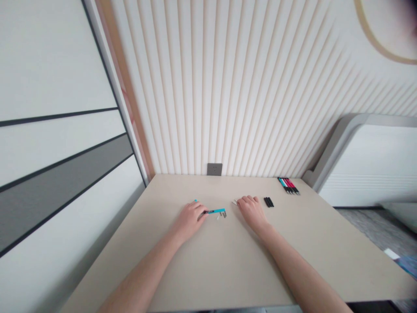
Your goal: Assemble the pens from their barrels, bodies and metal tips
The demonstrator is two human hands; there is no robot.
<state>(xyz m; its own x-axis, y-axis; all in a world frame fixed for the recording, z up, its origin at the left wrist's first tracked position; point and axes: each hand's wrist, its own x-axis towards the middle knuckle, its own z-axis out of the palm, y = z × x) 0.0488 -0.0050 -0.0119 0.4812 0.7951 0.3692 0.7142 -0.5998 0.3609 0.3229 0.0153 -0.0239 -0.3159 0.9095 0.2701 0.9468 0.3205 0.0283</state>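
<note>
While left hand (189,221) curls round end of teal pen (215,211) lying crosswise, right hand (252,213) sits open, palm down, just past pen's tip on worktop (208,269).

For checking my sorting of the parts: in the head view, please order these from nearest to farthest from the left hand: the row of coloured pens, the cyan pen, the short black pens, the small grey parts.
1. The cyan pen: touching the left hand, at its right.
2. The small grey parts: just past the pen's right end.
3. The short black pens: right of the right hand.
4. The row of coloured pens: farthest, at the back right of the desk.
</note>
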